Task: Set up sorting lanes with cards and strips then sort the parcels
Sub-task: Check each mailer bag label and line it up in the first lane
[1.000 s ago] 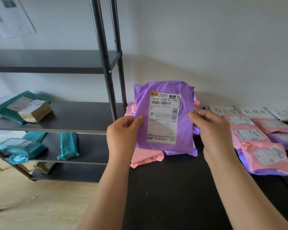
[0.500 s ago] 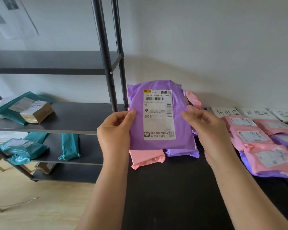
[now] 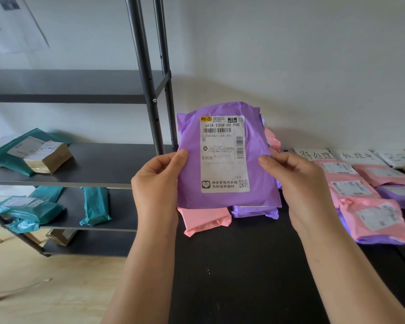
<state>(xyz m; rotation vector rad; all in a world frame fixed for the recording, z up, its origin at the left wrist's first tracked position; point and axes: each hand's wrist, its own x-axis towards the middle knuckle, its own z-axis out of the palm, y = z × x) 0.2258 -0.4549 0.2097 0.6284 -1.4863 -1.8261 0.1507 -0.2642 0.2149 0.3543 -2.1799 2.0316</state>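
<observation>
A small parcel-sorting room: metal shelving (image 3: 91,164) with teal mailers (image 3: 95,204) at nine o'clock, handwritten lane cards (image 3: 317,155) above pink mailers (image 3: 372,218) on a bench (image 3: 243,265) at three.

Shelving (image 3: 147,90) stands left of the table (image 3: 243,265), parcels (image 3: 369,206) on its right.

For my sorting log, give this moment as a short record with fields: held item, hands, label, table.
Held item: purple plastic mailer parcel, upright, white label facing camera
Left hand: grips its left edge
Right hand: grips its right edge
Label: 482A E008-00 PDD
Table: black tabletop with white handwritten cards, pink plastic mailers in rows before them
</observation>
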